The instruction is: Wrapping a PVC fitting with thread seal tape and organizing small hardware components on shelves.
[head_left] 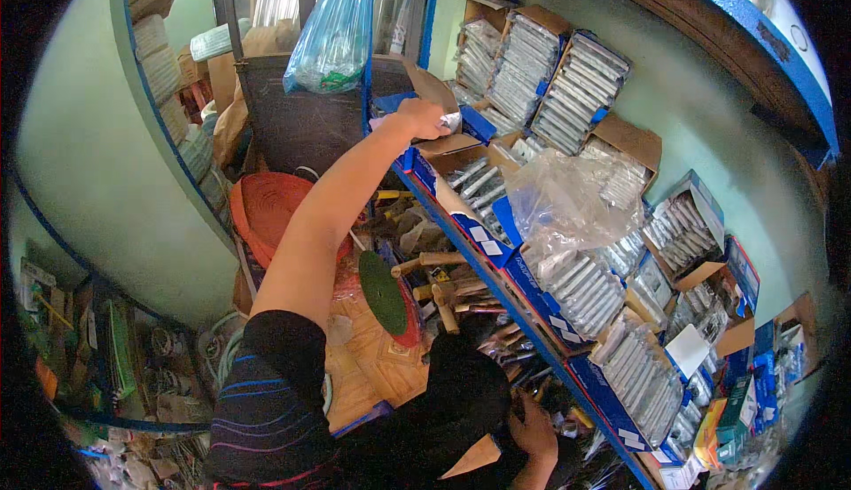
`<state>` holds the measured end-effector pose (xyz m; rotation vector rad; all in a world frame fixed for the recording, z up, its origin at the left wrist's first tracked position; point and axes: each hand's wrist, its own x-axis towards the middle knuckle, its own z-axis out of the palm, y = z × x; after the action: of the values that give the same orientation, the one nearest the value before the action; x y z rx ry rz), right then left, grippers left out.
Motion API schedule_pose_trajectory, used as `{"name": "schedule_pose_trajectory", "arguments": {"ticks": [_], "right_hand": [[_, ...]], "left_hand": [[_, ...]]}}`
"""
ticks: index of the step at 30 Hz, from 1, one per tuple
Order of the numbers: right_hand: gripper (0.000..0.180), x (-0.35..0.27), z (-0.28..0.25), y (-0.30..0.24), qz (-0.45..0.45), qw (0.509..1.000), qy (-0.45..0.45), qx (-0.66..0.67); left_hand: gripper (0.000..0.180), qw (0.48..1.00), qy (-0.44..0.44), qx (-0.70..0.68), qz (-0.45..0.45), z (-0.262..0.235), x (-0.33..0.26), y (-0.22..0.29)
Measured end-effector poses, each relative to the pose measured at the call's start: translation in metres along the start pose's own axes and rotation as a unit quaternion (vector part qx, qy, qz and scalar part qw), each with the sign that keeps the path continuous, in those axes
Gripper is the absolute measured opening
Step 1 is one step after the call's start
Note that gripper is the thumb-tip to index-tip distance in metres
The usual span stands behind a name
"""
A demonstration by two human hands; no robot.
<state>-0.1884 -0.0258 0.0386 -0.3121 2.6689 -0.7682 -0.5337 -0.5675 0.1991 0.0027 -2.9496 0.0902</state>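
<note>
My left hand (420, 120) reaches out to the far left end of the shelf, over an open cardboard box (448, 144). Its fingers are curled closed beside a shiny silvery piece (451, 124); what exactly they grip is too small to make out. Lower down at the right, my right hand (534, 426) hangs bent in front of dark clothing, close under the shelf's edge. Shadow hides its fingertips. Blue-and-white boxes of plastic-wrapped packets (585, 295) line the shelf, and a crumpled clear plastic bag (567, 202) lies over some of them.
A blue metal shelf edge (532, 326) runs diagonally between my arms. Beneath it are wooden-handled tools (443, 304) and a green disc (383, 295). A red coiled hose (270, 215) stands left of my forearm. A blue plastic bag (332, 38) hangs at the back.
</note>
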Motion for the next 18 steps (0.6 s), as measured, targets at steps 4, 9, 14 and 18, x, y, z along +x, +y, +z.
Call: {"name": "schedule_pose_trajectory", "arguments": {"ticks": [4, 9, 14, 18], "right_hand": [[0.058, 0.003, -0.002, -0.005, 0.005, 1.0, -0.012, -0.017], [0.055, 0.007, 0.005, 0.006, -0.022, 1.0, 0.007, 0.013], [0.051, 0.005, -0.003, -0.013, -0.026, 1.0, -0.001, -0.012], [0.049, 0.005, -0.006, -0.014, 0.009, 0.999, -0.018, -0.035]], "left_hand": [[0.063, 0.993, -0.031, -0.106, -0.038, -0.008, 0.005, -0.003], [0.046, 0.963, 0.007, -0.179, -0.203, 0.014, 0.024, -0.026], [0.04, 0.962, -0.003, -0.106, -0.251, 0.047, 0.037, -0.076], [0.035, 0.976, -0.015, -0.09, -0.2, 0.05, 0.04, -0.053]]}}
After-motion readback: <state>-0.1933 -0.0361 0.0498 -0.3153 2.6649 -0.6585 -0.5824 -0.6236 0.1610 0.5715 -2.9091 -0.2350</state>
